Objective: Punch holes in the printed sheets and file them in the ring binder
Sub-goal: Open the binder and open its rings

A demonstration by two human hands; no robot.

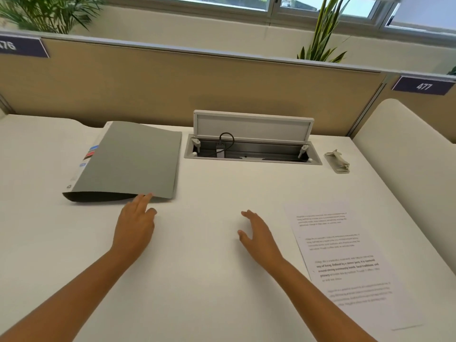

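Note:
A grey ring binder (128, 159) lies closed on the white desk at the left, its cover bulging up a little along the near edge. My left hand (135, 223) reaches toward that near edge, fingertips touching the cover's lower corner, fingers apart and holding nothing. My right hand (256, 230) hovers over the bare desk in the middle, fingers spread, empty. The printed sheets (345, 262) lie flat to the right of my right hand, apart from it. A small grey hole punch (338, 161) sits at the far right of the desk.
An open cable hatch (251, 149) with a raised lid and a plugged black cable is set into the desk behind my hands. A beige partition (172, 82) closes the back. A white curved divider (407, 149) bounds the right side.

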